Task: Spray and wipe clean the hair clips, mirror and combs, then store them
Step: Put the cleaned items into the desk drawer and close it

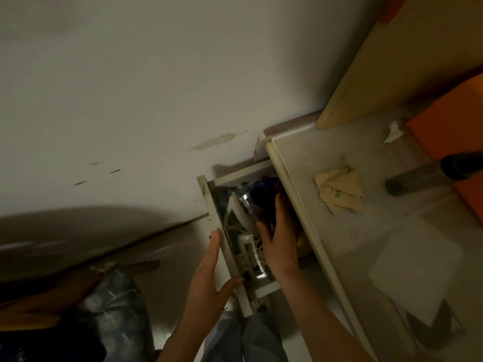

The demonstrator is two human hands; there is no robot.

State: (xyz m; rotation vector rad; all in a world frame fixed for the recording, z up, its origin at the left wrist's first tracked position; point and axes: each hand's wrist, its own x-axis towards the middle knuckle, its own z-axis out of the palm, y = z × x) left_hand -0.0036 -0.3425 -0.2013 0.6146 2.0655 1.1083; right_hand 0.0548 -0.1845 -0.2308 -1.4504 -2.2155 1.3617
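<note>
Hands (pixel 209 267) (pixel 281 239) flank the open drawer (pixel 214 212).

Drawer (pixel 213 210) contents under the right hand (pixel 281 239) dim, blurred (indistinct); spray bottle (pixel 418 178) cut off at right edge.

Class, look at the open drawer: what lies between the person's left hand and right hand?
In the head view, the drawer's front panel and a white rectangular object inside the drawer lie between the left hand and right hand.

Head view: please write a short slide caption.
Both hands, left and right, at an open drawer beside a desk.
</note>
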